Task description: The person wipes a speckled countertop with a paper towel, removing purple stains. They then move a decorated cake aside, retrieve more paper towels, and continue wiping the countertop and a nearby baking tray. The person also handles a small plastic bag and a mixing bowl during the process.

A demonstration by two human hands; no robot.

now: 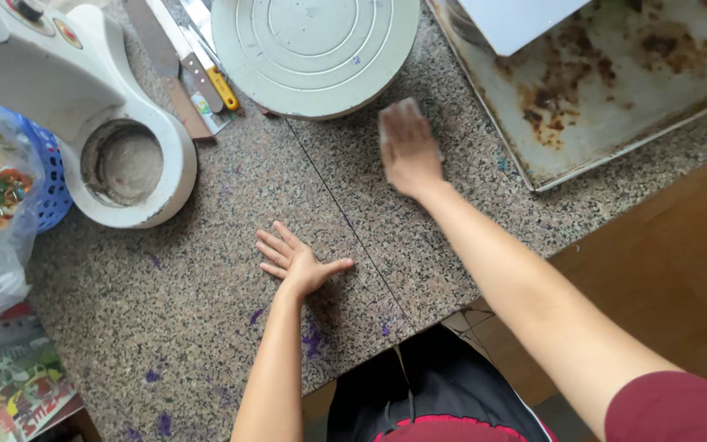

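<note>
Two hands on speckled granite counter (206, 327): left hand (298, 262) fingers spread; right hand (408, 151) blurred, grip unclear.

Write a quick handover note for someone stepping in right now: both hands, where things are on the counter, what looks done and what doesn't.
Left hand: flat on the granite counter, fingers spread, holding nothing.
Right hand: blurred, pressed on a pale cloth just below the round turntable.
Around: white mixer base at left, knives beside the turntable, stained baking tray at right.
Done: counter around the cloth looks free of marks.
Left: purple smears remain near the front edge.
</note>
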